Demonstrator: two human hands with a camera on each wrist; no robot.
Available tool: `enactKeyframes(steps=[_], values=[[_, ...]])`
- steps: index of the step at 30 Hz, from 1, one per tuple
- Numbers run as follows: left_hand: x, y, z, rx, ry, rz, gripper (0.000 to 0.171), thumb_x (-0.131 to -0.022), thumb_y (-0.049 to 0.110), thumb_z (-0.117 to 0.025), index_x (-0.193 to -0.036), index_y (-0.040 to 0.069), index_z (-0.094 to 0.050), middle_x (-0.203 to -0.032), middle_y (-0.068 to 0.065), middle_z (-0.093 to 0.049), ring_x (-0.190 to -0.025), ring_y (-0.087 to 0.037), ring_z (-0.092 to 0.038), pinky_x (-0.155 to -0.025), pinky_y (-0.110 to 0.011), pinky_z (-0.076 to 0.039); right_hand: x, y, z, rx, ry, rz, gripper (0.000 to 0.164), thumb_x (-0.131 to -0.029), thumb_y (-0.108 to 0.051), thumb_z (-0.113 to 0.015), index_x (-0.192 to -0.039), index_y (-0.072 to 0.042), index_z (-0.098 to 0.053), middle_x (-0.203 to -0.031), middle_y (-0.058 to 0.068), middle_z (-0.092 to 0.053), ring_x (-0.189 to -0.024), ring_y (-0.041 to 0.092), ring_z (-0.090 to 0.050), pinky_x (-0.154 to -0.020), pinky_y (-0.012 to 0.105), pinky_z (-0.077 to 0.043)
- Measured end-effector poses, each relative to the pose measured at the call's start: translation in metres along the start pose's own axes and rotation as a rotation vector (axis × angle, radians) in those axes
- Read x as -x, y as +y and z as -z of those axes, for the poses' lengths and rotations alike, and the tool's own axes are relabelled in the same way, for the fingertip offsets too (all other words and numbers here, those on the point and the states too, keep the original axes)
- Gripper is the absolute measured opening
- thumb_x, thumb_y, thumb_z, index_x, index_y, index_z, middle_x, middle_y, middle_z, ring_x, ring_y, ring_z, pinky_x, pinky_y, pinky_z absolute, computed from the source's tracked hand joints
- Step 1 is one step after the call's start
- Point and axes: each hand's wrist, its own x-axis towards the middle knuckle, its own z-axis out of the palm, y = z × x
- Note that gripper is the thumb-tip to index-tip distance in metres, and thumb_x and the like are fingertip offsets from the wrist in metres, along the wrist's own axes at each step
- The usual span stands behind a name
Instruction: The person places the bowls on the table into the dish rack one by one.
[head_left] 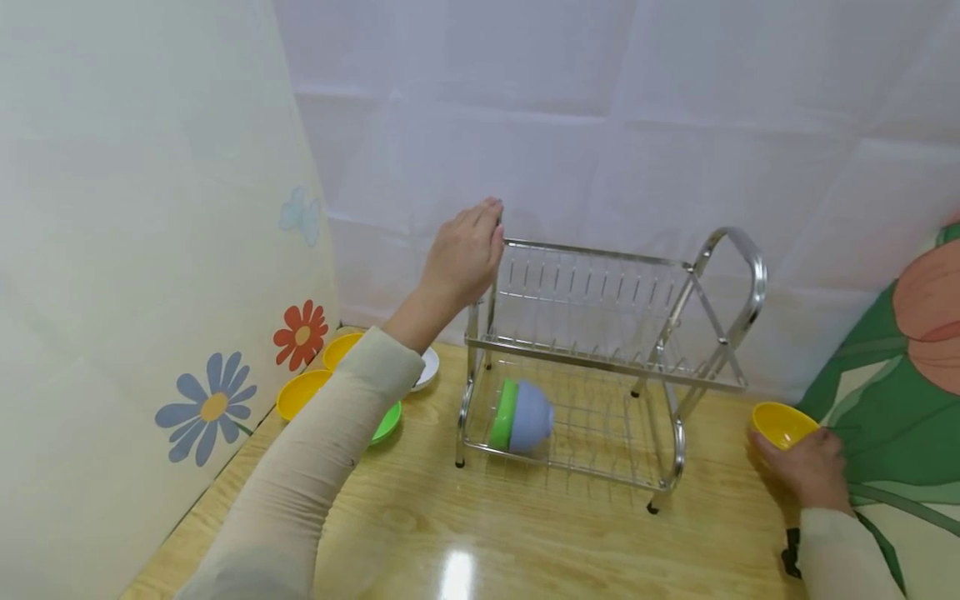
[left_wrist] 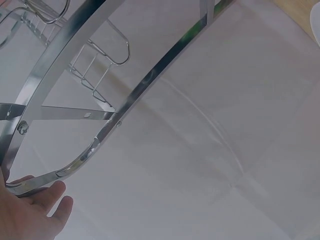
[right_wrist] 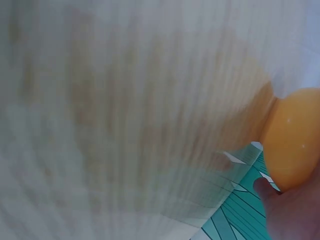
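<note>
A two-tier metal dish rack (head_left: 577, 361) stands on the wooden table. My left hand (head_left: 465, 254) grips the top of its left end frame; in the left wrist view the fingers (left_wrist: 47, 195) curl round the shiny tube. At the far right, a yellow bowl (head_left: 785, 423) is held at its side by my right hand (head_left: 813, 468). The right wrist view shows the thumb (right_wrist: 265, 189) against that bowl. On the rack's lower tier a green bowl (head_left: 504, 415) and a light blue bowl (head_left: 531, 417) lie on their sides, nested together.
Left of the rack, partly behind my left forearm, are two yellow dishes (head_left: 298, 395), a green dish (head_left: 387, 423) and a white dish (head_left: 428, 368). A white cloth wall (head_left: 562, 167) rises behind the rack. Flower-printed panels (head_left: 213, 408) stand at both sides.
</note>
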Motion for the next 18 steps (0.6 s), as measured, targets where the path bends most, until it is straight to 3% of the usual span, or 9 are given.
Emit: enactKeyframes(steps=[18], values=[[0.002,0.002,0.0,0.026,-0.005,0.019,0.047,-0.109,0.022,-0.037,-0.15,0.001,-0.044,-0.157,-0.012,-0.043,-0.145,-0.029,-0.041,-0.118,-0.045,-0.035,0.015,0.006,0.004,-0.043,0.108,0.046,0.126,-0.09,-0.068,-0.056,-0.143,0.028,0.005,-0.142,0.054,-0.003,-0.122,0.066,-0.019,-0.098,0.074,-0.032]])
